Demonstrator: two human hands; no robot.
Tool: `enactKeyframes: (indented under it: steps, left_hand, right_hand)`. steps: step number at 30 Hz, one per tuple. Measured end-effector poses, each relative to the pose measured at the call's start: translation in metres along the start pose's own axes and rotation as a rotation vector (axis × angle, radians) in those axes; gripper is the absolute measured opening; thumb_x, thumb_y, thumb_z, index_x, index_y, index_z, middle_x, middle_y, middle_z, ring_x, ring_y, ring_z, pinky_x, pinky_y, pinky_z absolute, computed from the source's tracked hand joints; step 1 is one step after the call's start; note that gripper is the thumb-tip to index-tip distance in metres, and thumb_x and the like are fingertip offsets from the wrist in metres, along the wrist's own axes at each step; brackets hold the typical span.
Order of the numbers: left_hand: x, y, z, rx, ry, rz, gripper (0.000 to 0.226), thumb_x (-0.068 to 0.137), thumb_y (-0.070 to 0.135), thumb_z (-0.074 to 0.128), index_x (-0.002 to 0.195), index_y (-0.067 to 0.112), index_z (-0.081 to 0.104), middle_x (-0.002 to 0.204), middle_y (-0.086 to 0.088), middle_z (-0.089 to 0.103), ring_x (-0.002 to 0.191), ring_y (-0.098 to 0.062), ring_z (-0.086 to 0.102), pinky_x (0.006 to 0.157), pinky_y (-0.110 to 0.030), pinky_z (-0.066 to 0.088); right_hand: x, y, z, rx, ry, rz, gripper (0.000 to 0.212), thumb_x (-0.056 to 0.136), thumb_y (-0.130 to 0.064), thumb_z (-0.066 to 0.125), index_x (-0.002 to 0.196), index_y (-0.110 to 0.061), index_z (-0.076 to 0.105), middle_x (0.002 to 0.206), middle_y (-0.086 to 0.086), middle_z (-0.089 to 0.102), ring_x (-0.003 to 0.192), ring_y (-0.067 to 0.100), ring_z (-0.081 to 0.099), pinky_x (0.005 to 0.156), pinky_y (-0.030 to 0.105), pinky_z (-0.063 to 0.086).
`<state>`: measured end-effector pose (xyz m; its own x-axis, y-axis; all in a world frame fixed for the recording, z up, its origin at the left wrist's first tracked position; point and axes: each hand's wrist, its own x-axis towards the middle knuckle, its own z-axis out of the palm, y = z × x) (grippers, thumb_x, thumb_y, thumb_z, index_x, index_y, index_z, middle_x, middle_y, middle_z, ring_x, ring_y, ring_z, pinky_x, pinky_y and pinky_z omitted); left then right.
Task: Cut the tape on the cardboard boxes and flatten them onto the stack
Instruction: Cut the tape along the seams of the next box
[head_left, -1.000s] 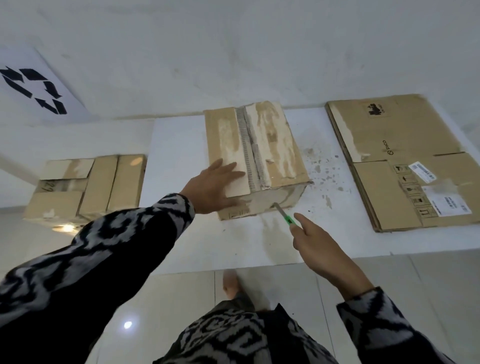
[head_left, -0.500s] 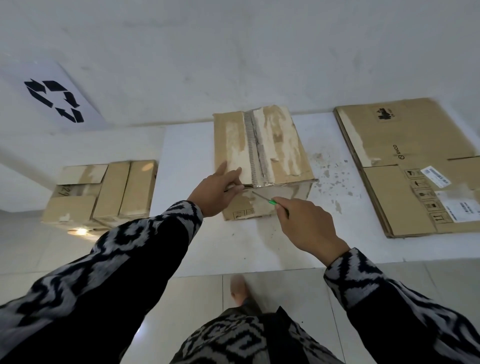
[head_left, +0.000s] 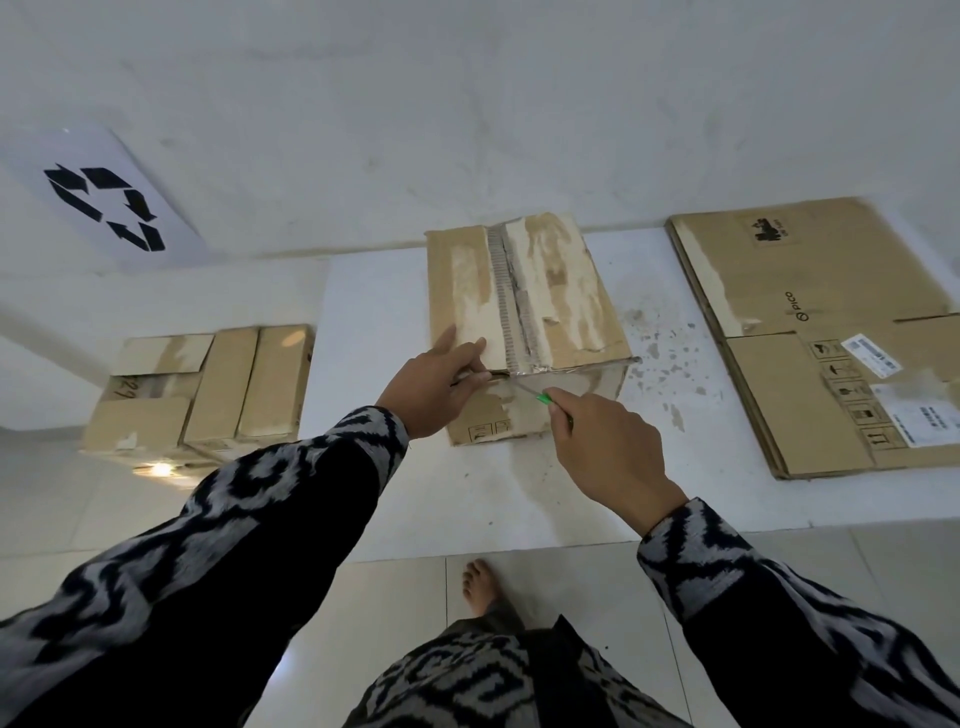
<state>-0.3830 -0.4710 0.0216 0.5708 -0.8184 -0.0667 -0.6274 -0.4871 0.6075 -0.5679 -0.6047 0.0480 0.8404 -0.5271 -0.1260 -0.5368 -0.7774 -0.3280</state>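
box: we see the cardboard box (head_left: 524, 322) upright on the white table (head_left: 374, 312), mid-table, far end close to the wall (head_left: 467, 104); top flaps torn pale, seam running away from us.
tape: silvery tape (head_left: 535, 370) wraps over the near top edge at the seam; near left corner of the flap looks slightly lifted.
left hand: our left hand (head_left: 441, 384) grips the box's near top edge left of the seam, fingers flat on the top flap, thumb tucked under the edge.
right hand: our right hand (head_left: 608, 447) is closed around the cutter (head_left: 535, 392), green end showing, thin blade aimed at the taped near edge; we cannot tell if the tip touches.
stack: flattened boxes (head_left: 831, 332) lie on the right of the table, well apart from the box, right side cut off by the frame.
gap: bare speckled table strip between box and stack; bare table also in front of the box down to the near table edge.
other boxes: two or three uncut boxes (head_left: 208, 389) sit low to the left, beside the table's left edge.
sign: recycling sign (head_left: 104, 202) on the wall, upper left.
floor: tiled floor (head_left: 395, 623) below the table edge, one bare foot (head_left: 480, 587) on it.
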Motion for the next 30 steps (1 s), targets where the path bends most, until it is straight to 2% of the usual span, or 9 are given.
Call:
enactKeyframes:
  steps: [4, 5, 7, 10, 12, 16, 20, 30]
  left_hand:
    - [0.0, -0.001, 0.002, -0.002, -0.006, -0.006, 0.009, 0.101, 0.029, 0.052, 0.097, 0.036, 0.049, 0.145, 0.004, 0.053, 0.15, -0.01, 0.012, 0.109, -0.038, 0.036]
    - [0.0, -0.003, 0.004, -0.002, -0.007, -0.016, 0.004, 0.101, 0.029, 0.052, 0.101, 0.032, 0.053, 0.144, 0.005, 0.053, 0.15, -0.01, 0.012, 0.109, -0.039, 0.036]
    - [0.0, -0.006, 0.009, 0.015, -0.024, -0.027, 0.02, 0.102, 0.029, 0.051, 0.119, 0.021, 0.057, 0.142, 0.009, 0.054, 0.151, -0.01, 0.009, 0.109, -0.039, 0.036]
    - [-0.003, -0.005, 0.017, 0.069, -0.038, -0.036, 0.04, 0.104, 0.031, 0.045, 0.141, 0.018, 0.047, 0.137, 0.012, 0.056, 0.151, -0.011, 0.005, 0.105, -0.038, 0.037]
    - [-0.004, -0.005, 0.021, 0.076, -0.006, -0.032, 0.044, 0.104, 0.03, 0.043, 0.147, 0.016, 0.041, 0.131, 0.012, 0.06, 0.151, -0.013, 0.005, 0.102, -0.038, 0.038]
    - [-0.004, -0.006, 0.024, 0.093, 0.011, -0.027, 0.044, 0.105, 0.029, 0.042, 0.146, 0.015, 0.041, 0.127, 0.009, 0.062, 0.152, -0.016, 0.008, 0.1, -0.041, 0.043]
    - [-0.003, -0.008, 0.029, 0.1, 0.026, -0.03, 0.043, 0.105, 0.031, 0.041, 0.145, 0.015, 0.041, 0.127, 0.008, 0.062, 0.152, -0.019, 0.008, 0.099, -0.044, 0.044]
    - [-0.002, -0.011, 0.036, 0.118, 0.052, -0.044, 0.045, 0.105, 0.03, 0.041, 0.147, 0.015, 0.038, 0.132, 0.005, 0.059, 0.152, -0.023, 0.01, 0.1, -0.048, 0.044]
  right_hand:
    - [0.004, -0.003, 0.006, -0.02, -0.011, 0.011, 0.036, 0.105, -0.037, 0.028, 0.129, -0.035, 0.055, 0.082, -0.005, 0.052, 0.067, 0.019, 0.051, 0.053, 0.028, 0.033]
    - [0.004, -0.005, 0.008, -0.029, -0.011, 0.018, 0.036, 0.106, -0.037, 0.028, 0.131, -0.034, 0.055, 0.083, -0.005, 0.052, 0.067, 0.019, 0.05, 0.054, 0.028, 0.033]
    - [0.002, -0.008, 0.013, -0.067, -0.012, 0.033, 0.037, 0.106, -0.036, 0.028, 0.132, -0.031, 0.054, 0.084, -0.005, 0.049, 0.067, 0.019, 0.048, 0.054, 0.028, 0.033]
    - [-0.007, -0.006, 0.019, -0.097, -0.002, 0.075, 0.037, 0.107, -0.035, 0.026, 0.132, -0.028, 0.052, 0.087, -0.005, 0.049, 0.068, 0.018, 0.046, 0.055, 0.029, 0.033]
    - [-0.009, -0.008, 0.024, -0.089, 0.001, 0.089, 0.036, 0.107, -0.033, 0.026, 0.134, -0.027, 0.048, 0.091, -0.004, 0.05, 0.069, 0.019, 0.047, 0.056, 0.029, 0.034]
    - [-0.009, -0.01, 0.032, -0.033, 0.011, 0.108, 0.039, 0.106, -0.032, 0.028, 0.142, -0.029, 0.042, 0.101, -0.002, 0.055, 0.076, 0.021, 0.052, 0.057, 0.029, 0.034]
    - [-0.01, -0.008, 0.032, -0.03, 0.028, 0.145, 0.036, 0.106, -0.033, 0.029, 0.137, -0.029, 0.045, 0.098, -0.004, 0.054, 0.07, 0.019, 0.044, 0.055, 0.028, 0.032]
    - [-0.002, -0.013, 0.027, -0.118, 0.031, 0.108, 0.032, 0.106, -0.029, 0.029, 0.129, -0.027, 0.051, 0.095, -0.002, 0.055, 0.068, 0.019, 0.046, 0.047, 0.025, 0.025]
